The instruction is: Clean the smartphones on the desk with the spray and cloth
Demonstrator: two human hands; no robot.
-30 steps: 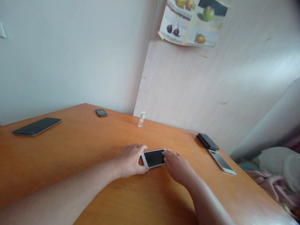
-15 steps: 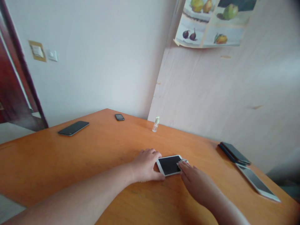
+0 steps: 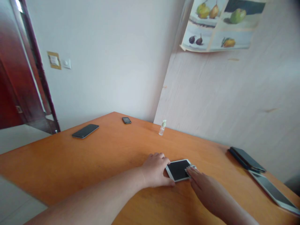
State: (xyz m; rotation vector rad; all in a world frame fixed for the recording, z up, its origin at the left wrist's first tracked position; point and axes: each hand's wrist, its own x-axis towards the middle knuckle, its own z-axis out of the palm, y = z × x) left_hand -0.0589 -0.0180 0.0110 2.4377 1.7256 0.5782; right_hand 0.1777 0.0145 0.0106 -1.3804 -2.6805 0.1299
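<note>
Centrally, a bit to the right, a white-framed smartphone (image 3: 178, 171) with a dark screen lies face up on an orange-brown wooden table (image 3: 112, 153), between two bare hands seen from the wearer's own viewpoint. The left hand (image 3: 156, 170) is spread in a wide C around the phone's left end, thumb at the near corner and fingers at the far one, holding it against the tabletop. The right hand (image 3: 202, 184) has its fingers close together and laid nearly flat, holding a small pale wipe (image 3: 193, 167) against the right end of the screen; most of the wipe is hidden under the fingertips. Beyond the phone, near the table's back edge, stands a small clear pump bottle (image 3: 162, 128) with a pale top. Farther left, close to the table's far corner, rests a small dark phone (image 3: 126, 120), and left of that a larger black smartphone (image 3: 85, 131) lies face up. Over on the right are two stacked dark devices (image 3: 247, 159), with a second white-framed device (image 3: 273, 189) at their near end; whether they touch is hard to tell. Behind, a sheet of fruit paintings (image 3: 215, 26) hangs on a pale board (image 3: 211, 97). At the left, a white wall (image 3: 112, 56) carries two switch plates (image 3: 67, 63) beside a dark red door (image 3: 21, 72).
</note>
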